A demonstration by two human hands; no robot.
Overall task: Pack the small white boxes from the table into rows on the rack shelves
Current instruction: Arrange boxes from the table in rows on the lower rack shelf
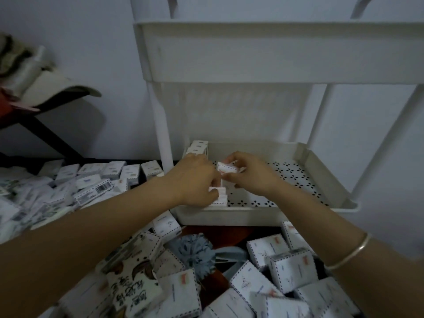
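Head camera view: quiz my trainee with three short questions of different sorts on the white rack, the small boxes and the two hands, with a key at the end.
1. True or false: the right hand is empty.
2. Which wrist bears the thin silver bangle? A left, B right, C both.
3. Fill in: the row of small white cardboard boxes under the left hand runs along the ____ wall of the lower perforated white plastic tray.
Key: 1 false, it holds a single small white box. 2 B. 3 left.
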